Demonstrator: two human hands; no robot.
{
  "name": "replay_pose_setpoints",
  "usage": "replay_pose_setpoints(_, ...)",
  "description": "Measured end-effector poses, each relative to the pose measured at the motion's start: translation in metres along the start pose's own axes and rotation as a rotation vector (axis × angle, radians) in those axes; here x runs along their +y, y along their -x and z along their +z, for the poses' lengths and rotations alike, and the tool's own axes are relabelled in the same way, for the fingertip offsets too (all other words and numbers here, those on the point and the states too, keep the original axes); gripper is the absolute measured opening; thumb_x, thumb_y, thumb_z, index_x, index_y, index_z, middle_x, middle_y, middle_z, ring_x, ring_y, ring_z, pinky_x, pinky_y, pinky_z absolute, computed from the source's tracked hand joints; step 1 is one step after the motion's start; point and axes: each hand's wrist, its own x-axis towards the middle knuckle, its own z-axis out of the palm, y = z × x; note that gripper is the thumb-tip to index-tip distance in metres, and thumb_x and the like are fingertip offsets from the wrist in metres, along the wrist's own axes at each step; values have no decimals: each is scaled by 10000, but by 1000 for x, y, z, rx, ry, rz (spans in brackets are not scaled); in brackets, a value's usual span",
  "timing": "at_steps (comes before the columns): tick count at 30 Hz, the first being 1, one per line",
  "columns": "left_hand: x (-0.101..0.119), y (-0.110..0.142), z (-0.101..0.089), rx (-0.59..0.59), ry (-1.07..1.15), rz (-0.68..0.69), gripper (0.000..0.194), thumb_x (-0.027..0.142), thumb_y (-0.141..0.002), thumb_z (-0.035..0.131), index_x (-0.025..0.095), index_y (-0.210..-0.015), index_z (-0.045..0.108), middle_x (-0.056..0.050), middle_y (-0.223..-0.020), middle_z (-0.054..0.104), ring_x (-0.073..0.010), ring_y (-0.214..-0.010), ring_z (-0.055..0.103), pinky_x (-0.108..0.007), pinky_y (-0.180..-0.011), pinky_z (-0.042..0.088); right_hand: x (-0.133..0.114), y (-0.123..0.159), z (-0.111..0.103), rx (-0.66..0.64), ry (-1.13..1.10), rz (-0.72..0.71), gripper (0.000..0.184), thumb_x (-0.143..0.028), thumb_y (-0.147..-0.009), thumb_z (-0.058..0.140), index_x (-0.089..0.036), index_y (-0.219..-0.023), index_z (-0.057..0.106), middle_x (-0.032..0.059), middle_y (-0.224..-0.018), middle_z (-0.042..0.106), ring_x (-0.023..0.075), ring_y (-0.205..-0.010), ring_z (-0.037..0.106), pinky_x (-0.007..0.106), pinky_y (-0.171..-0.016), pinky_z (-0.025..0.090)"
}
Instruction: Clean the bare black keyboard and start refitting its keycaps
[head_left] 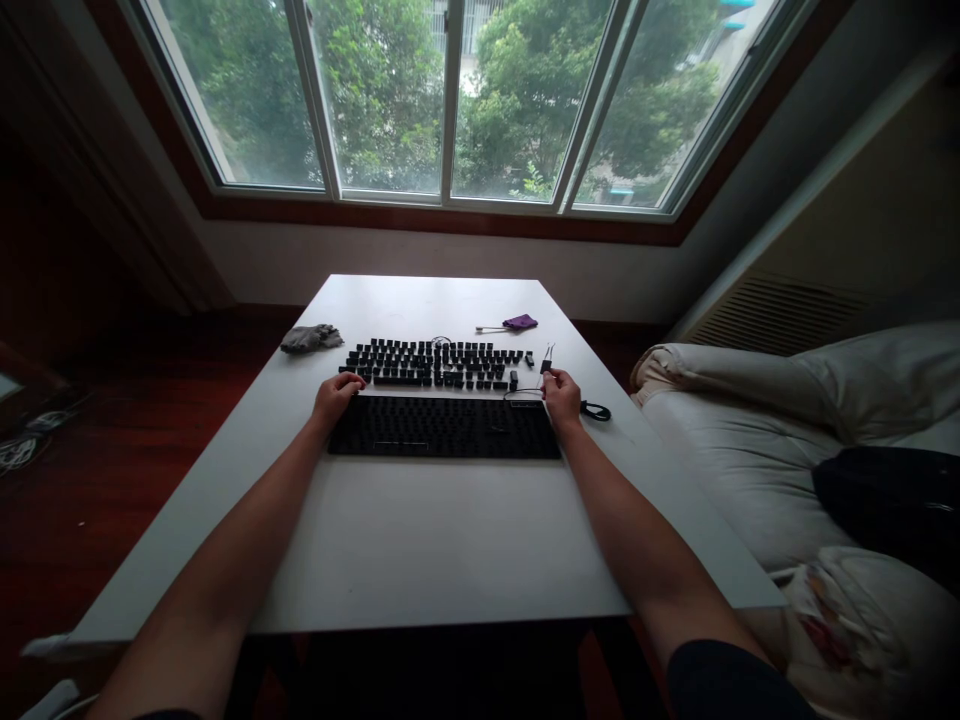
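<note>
A black keyboard (442, 428) lies flat on the white table, its key area dark. Beyond it several loose black keycaps (442, 362) stand in rows. My left hand (335, 397) is closed by the keyboard's far left corner, fingertips at the left end of the keycaps; what is in them, if anything, is hidden. My right hand (562, 397) is at the far right corner, fingers closed on the dark handle of a keycap puller (547, 364), its two thin wire prongs pointing away from me. A dark cable (596, 411) lies coiled beside that hand.
Grey crumpled gloves or cloth (311, 338) lie at the table's left edge. A purple pouch (520, 322) with a pale thin item (489, 329) sits toward the back right. A pale sofa (735, 450) stands to the right of the table (442, 550); windows are ahead.
</note>
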Motion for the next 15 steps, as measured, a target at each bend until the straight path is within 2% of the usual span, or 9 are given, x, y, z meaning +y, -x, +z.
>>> replay_pose_setpoints(7,-1,5,-2,21,-37,22,254,399,-794,603,205,-869,749,-40,-917,758,-229,-890,671,-328,-860,497,2,-10,-1,68,-154,72,427,-463,-767,666,-190,-1091,613,-37,-657,612,117,-515,525,221,-489,442)
replay_pose_setpoints(15,1,4,-4,-74,13,47,271,403,-805,603,197,-911,744,-43,-940,751,-230,-906,666,-331,-868,498,7,-13,-1,43,-35,126,349,-426,-744,640,-182,-993,658,13,-795,648,140,-621,617,221,-496,469)
